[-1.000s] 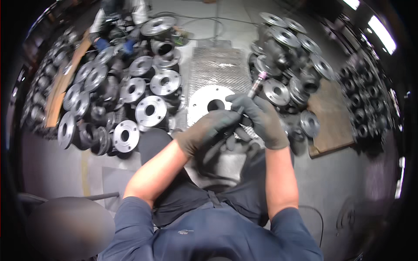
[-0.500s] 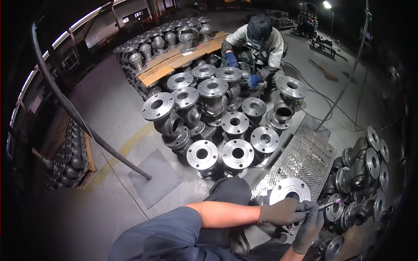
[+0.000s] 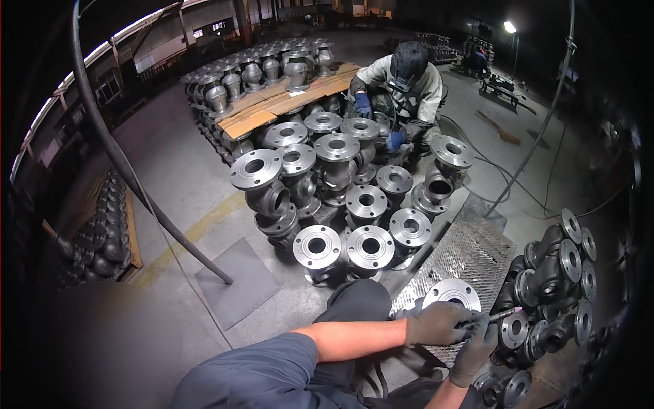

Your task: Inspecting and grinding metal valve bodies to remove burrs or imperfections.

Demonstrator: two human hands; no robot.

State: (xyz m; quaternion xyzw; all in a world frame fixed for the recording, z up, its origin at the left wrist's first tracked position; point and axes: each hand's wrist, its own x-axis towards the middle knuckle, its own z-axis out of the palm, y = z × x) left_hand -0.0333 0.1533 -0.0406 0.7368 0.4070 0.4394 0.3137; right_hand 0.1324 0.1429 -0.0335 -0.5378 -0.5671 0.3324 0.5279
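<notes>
torch [image 3: 505, 314] | slim, dark, pink-tipped | held slanting, tip up-right | flange [image 3: 452, 286] | silvery, round, partly covered, near torch

A faded yellow stripe [image 3: 219, 213] crosses the grey floor [image 3: 180, 180]; a bright lamp [image 3: 509, 27] shines far back; windows [image 3: 107, 88] show at left.

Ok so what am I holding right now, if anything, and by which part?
A slim dark tool, held by its rear part, away from the pink tip, between your left hand and right hand. Exact finger placement is hidden.
</notes>
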